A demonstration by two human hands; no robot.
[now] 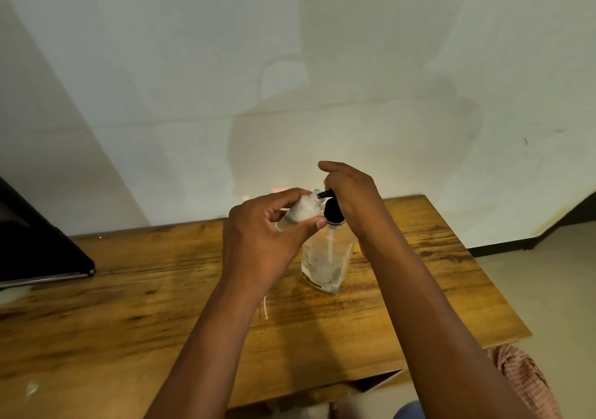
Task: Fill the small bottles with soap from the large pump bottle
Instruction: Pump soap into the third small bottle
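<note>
The left hand holds a small bottle tilted, its fingers clamped around the clear body, which holds white foamy soap; its mouth meets the black nozzle. Just right, the large pump bottle stands on the wooden surface, nearly empty, with residue low inside. The right hand rests on the pump head, fingers curled together over it.
</note>
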